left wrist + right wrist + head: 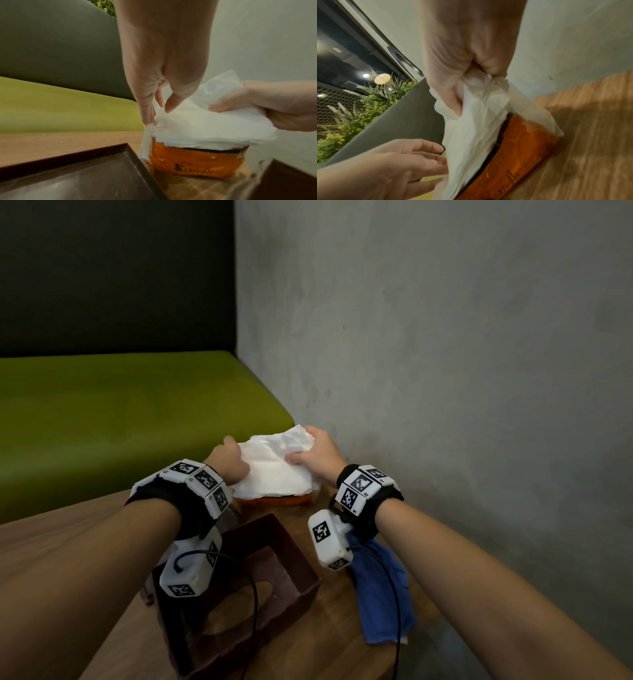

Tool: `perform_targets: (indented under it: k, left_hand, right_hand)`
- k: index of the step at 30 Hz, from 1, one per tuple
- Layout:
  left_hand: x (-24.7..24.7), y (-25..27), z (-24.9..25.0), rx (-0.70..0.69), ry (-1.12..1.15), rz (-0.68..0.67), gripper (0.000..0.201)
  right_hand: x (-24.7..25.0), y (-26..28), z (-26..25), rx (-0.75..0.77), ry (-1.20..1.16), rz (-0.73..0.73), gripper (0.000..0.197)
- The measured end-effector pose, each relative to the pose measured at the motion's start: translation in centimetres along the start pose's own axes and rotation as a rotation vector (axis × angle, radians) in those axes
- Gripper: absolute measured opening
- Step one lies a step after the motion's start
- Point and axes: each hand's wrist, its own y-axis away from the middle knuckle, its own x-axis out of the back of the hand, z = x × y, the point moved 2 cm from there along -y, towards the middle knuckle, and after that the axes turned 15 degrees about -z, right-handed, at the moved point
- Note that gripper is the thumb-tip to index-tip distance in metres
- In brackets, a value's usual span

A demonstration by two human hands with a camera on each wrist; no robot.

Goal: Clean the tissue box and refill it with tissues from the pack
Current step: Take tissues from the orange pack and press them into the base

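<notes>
The stack of white tissues [274, 469] was found half raised out of the orange pack [274, 501], which lay at the far edge of the wooden table [85, 549], near the corner against the grey wall [445, 337]. The right hand [317, 455] grasped the stack's right end, thumb on top and fingers curled into the bunched paper, evidently to draw the sheets up and out as one wad. The left hand [229, 462] lay at the opposite end with fingers nearly straight and relaxed, touching the paper's edge rather than gripping it; in my judgement it was there to steady and square the stack so that it would not fan apart or drag the pack along. The pack's slit opening faced upward, which suited a straight lift. The brown tissue box [239, 583] stood nearer the person, towards the middle of the table, turned so that its hollow interior lay open and its oval slot faced down against the wood; this placement appeared intended to receive the stack directly. A blue cloth [380, 587] lay crumpled at the table's right edge, just beside the box, set aside but within reach; whether cleaning was complete could not be determined
</notes>
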Motion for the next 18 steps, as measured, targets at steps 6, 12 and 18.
perform_targets:
  k: [6, 12, 18]
  left_hand:
    - [0.1, 0.5, -0.4, -0.06, 0.257, -0.094, 0.079]
    - [0.7, 2.4, 0.2, -0.384, 0.717, -0.167, 0.094]
    - [1.2, 7.8, 0.7, -0.414, 1.061, -0.176, 0.058]
  right_hand:
    - [1.1, 1.1, -0.9, 0.105, -0.169, 0.011, 0.044]
    - [3.1, 3.4, -1.9, 0.196, -0.379, -0.021, 0.036]
    - [2.7, 7.0, -4.5, 0.176, -0.481, -0.058, 0.044]
